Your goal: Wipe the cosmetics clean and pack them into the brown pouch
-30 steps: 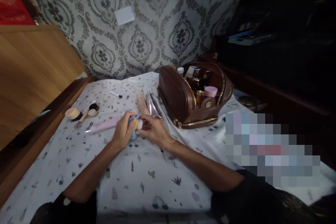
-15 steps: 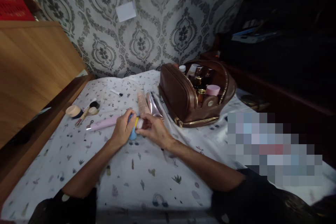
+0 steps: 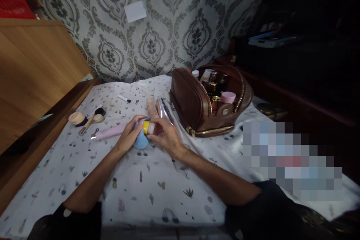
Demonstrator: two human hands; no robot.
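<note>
Between my hands is a small yellow container with a pale end (image 3: pixel 146 127). My left hand (image 3: pixel 128 137) is closed around it through a blue cloth (image 3: pixel 141 142), part of which hangs below. My right hand (image 3: pixel 169 138) grips the pale end with thumb and fingers. Beside my left hand lies a pink tube (image 3: pixel 108 132) on the patterned white sheet (image 3: pixel 149 183). Just beyond my fingers are a beige tube (image 3: pixel 152 108) and a shiny silver tube (image 3: pixel 164 108), lying side by side.
An unzipped brown cosmetic bag (image 3: pixel 187 101) full of bottles and jars stands right of the tubes. At left lie a foundation jar (image 3: pixel 77 119), a small pale jar (image 3: pixel 98 118) and brushes. A wooden panel (image 3: pixel 42 71) borders the left side, and the wallpapered wall (image 3: pixel 152 45) rises behind.
My left fingers have shifted on the blue cloth, and more of the cloth and the yellow container shows. My right hand stays at the pale end.
</note>
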